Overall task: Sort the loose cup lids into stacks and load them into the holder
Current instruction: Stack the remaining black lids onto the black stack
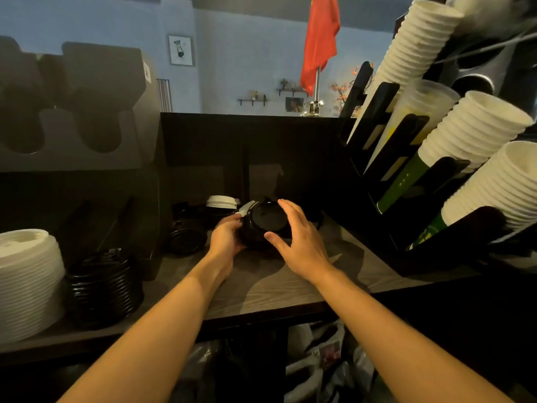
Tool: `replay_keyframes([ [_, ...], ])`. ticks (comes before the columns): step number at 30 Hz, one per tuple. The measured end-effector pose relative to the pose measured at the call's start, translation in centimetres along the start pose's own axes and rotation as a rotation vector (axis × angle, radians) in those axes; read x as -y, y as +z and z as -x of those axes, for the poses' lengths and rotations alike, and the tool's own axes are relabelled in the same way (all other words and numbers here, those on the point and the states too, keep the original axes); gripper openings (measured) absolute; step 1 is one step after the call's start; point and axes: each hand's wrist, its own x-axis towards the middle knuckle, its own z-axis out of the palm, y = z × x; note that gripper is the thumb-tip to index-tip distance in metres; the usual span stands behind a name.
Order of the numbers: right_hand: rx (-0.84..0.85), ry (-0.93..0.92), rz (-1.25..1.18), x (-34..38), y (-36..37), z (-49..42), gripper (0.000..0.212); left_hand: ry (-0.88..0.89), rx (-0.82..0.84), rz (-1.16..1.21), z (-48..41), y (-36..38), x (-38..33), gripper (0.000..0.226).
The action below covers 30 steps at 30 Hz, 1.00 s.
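Black lid stack lies tipped over near the wooden counter's back edge, top face toward the person, long axis running backward. Left hand grips its left side; right hand, fingers spread straight, is at its right.

A red flag is hung at twelve o'clock, a framed picture is mounted at eleven, and white paper cups are stacked in a black rack at two o'clock.

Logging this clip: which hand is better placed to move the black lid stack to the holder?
Probably left: the left hand grips the black lid stack, and the holder sits on its side; the right hand is open beside it.
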Motion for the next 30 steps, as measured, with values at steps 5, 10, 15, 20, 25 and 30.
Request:
replay_keyframes([
  [5, 0.035, -0.031, 0.047, 0.2, -0.1, 0.3, 0.077, -0.002, 0.058, -0.039, 0.0, -0.3, 0.0, 0.036],
  [10, 0.084, -0.069, 0.125, 0.6, -0.4, 0.4, 0.076, -0.024, 0.143, -0.026, 0.5, -0.1, -0.4, 0.028],
  [15, 0.125, -0.057, 0.128, 0.4, -0.6, 0.6, 0.075, -0.001, 0.216, -0.089, 0.4, -0.2, 0.0, 0.038],
  [20, 0.173, -0.123, 0.163, 0.3, -0.3, 0.8, 0.073, 0.003, 0.278, -0.145, 0.3, -0.4, 0.3, 0.049],
  [25, 0.171, -0.058, 0.057, 0.7, -0.7, 1.0, 0.059, -0.002, 0.274, -0.17, -0.2, -0.8, 0.5, 0.036],
  [30, 0.13, 0.108, -0.101, 0.9, -1.3, 0.8, 0.044, -0.002, 0.319, -0.194, 0.4, -0.5, 0.2, 0.04],
])
